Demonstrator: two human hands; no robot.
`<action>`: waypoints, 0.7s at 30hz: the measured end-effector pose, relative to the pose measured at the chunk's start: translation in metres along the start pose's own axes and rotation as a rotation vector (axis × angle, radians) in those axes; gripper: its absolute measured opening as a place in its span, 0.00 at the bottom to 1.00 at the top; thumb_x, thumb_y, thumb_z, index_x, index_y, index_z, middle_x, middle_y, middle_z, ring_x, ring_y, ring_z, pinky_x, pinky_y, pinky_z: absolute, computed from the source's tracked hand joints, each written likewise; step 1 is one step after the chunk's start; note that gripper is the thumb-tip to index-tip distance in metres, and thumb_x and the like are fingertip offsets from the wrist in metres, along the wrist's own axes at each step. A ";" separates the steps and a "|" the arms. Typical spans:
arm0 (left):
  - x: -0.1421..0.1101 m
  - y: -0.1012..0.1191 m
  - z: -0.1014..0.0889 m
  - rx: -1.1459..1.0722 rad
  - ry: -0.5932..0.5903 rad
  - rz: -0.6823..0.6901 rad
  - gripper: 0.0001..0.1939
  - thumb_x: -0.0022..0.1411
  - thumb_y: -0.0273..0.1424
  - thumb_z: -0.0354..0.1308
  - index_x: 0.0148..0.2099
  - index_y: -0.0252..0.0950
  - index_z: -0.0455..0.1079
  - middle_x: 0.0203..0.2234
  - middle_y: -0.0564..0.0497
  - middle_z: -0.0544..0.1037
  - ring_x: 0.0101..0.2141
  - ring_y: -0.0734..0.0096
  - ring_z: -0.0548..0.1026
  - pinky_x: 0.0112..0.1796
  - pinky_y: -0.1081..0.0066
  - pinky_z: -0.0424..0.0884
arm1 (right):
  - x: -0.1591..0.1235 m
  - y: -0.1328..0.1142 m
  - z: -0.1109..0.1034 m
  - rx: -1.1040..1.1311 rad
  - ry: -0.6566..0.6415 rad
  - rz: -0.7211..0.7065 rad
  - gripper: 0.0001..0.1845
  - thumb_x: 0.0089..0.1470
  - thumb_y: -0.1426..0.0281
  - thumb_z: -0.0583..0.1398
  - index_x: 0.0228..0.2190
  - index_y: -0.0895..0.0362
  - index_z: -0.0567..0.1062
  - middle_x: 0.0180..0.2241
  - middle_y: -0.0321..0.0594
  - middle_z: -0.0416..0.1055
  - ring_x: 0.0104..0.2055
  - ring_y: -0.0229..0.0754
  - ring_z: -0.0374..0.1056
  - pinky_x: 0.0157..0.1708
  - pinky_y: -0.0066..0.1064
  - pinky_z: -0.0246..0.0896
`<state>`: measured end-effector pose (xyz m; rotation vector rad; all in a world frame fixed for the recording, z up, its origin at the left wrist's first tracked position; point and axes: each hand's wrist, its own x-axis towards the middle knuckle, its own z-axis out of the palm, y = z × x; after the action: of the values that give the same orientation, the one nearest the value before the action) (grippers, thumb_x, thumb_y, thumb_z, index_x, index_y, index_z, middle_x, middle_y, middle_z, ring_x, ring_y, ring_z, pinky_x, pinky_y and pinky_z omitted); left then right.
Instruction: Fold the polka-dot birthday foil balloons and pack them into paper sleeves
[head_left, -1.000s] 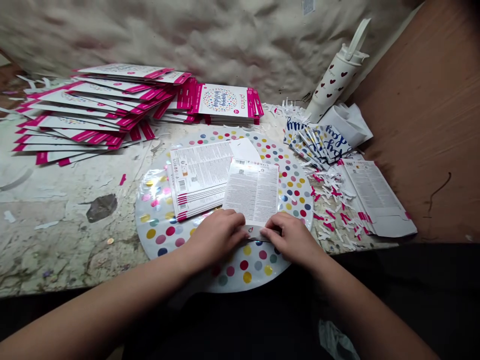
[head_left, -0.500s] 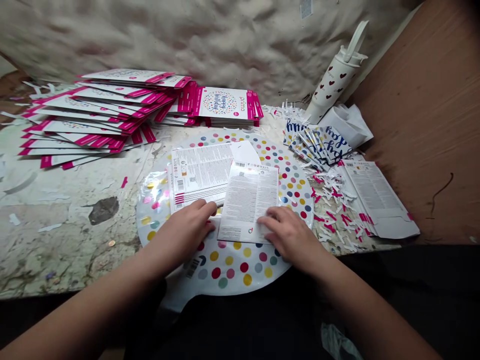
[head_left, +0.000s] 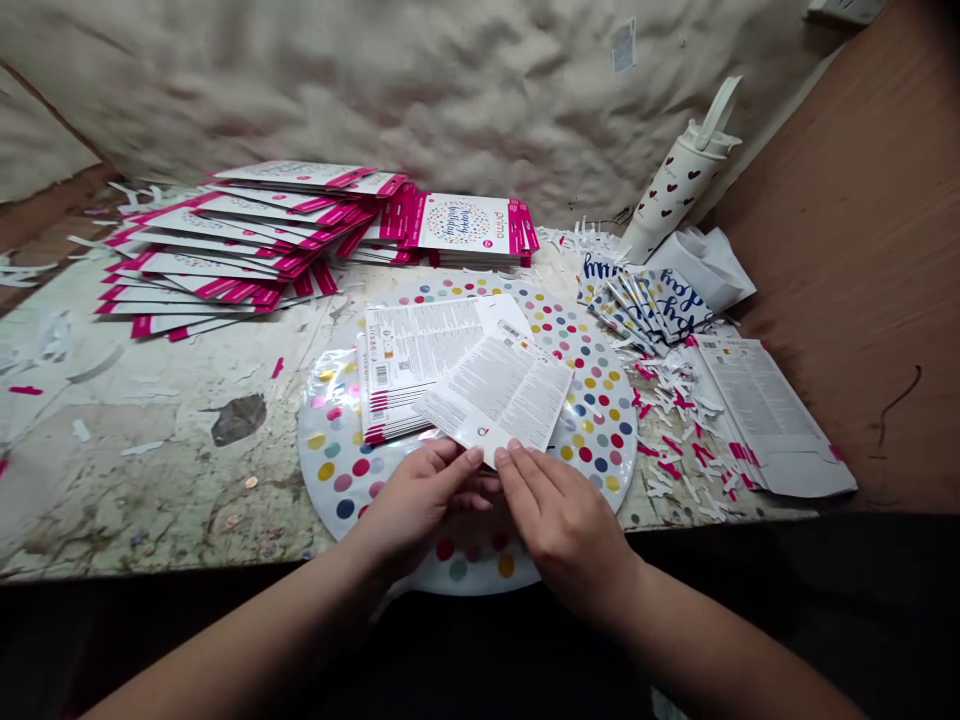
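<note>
Soft light glares off the dotted disc (head_left: 592, 425) above deep shadow

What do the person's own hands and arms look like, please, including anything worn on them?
The left hand and right hand are bare, without gloves, and no rings or watch show. Both forearms are also bare, with no sleeve or band in view.

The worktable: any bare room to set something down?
The worktable is barest at front left, in front of the pink-edged packets and left of the foil balloon, despite a few scraps. Right of the balloon is crowded with clippings, folded foils and a tumbler; so is its middle, where the left hand and right hand hold a printed packet.
</note>
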<state>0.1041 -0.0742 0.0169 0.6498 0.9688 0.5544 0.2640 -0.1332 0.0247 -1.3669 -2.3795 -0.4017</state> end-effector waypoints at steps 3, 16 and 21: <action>0.007 0.001 0.002 -0.027 0.048 0.052 0.10 0.51 0.31 0.64 0.32 0.34 0.66 0.25 0.54 0.74 0.28 0.77 0.74 0.29 0.79 0.71 | 0.001 -0.007 0.004 -0.010 0.054 0.039 0.15 0.55 0.81 0.52 0.41 0.69 0.74 0.39 0.57 0.75 0.41 0.50 0.71 0.36 0.38 0.71; 0.003 0.007 -0.008 0.229 0.036 0.209 0.13 0.56 0.39 0.58 0.28 0.33 0.70 0.22 0.52 0.73 0.25 0.74 0.71 0.30 0.73 0.69 | 0.009 0.019 0.007 0.599 0.044 0.248 0.18 0.55 0.71 0.57 0.48 0.61 0.66 0.41 0.46 0.71 0.42 0.41 0.67 0.43 0.33 0.67; -0.002 0.008 -0.002 0.390 0.039 0.310 0.15 0.58 0.39 0.55 0.27 0.32 0.69 0.22 0.52 0.71 0.26 0.73 0.70 0.29 0.74 0.67 | 0.020 0.007 0.021 0.435 0.179 0.191 0.09 0.55 0.76 0.54 0.37 0.61 0.72 0.34 0.45 0.71 0.37 0.43 0.66 0.38 0.35 0.65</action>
<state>0.1004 -0.0698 0.0235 1.1549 1.0296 0.6584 0.2573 -0.1061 0.0154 -1.2747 -2.0143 0.0466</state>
